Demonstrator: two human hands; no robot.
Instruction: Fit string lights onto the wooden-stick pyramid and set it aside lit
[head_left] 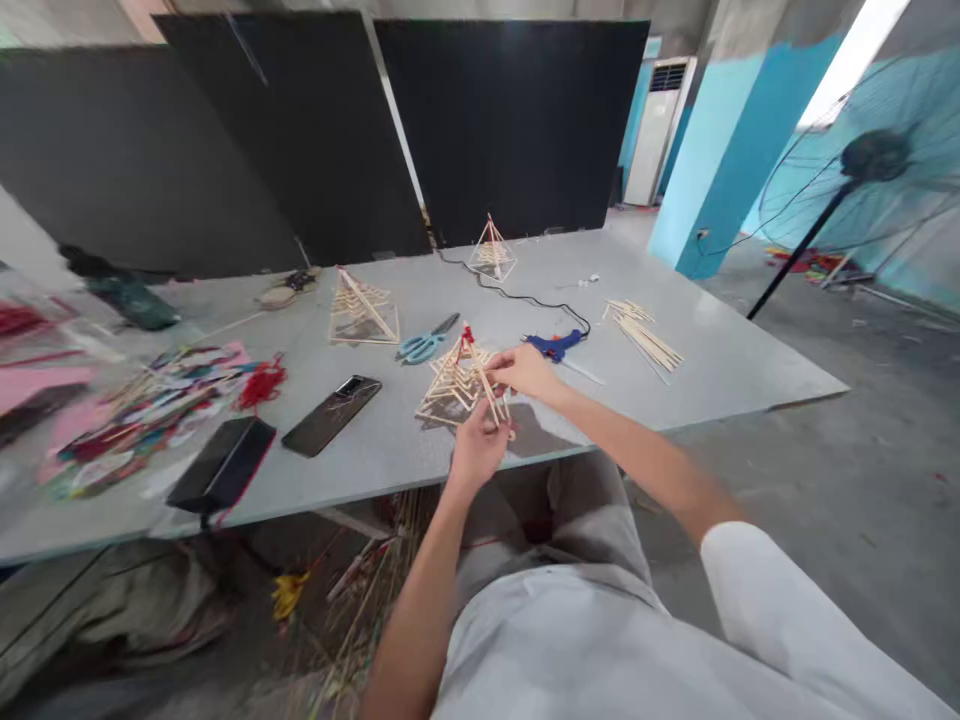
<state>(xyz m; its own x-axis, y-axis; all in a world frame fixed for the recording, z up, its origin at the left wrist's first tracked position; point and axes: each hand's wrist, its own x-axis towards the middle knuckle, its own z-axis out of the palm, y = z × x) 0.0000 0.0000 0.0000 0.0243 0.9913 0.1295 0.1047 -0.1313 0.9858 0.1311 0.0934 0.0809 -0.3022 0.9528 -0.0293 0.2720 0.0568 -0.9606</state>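
Observation:
A small pyramid of thin wooden sticks (450, 385) with a red-wrapped tip stands near the table's front edge. At its front right side my left hand (480, 445) grips the lower part of the frame, fingers closed around the sticks. My right hand (521, 370) reaches in from the right, its fingers pinched at the same side; what exactly lies between them is too small to make out. A blue glue gun (556, 345) lies just beyond my right hand. Light-blue-handled scissors (422, 346) rest behind the pyramid, on the left.
Two more stick pyramids, one at left (365, 308) and one farther back (493, 252), stand on the grey table (720, 370). Loose sticks (645, 335) lie right. A phone (332, 415), black box (223, 465), red yarn (262, 383) and colourful thread pile (150, 415) occupy the left. A black cord (517, 293) crosses behind.

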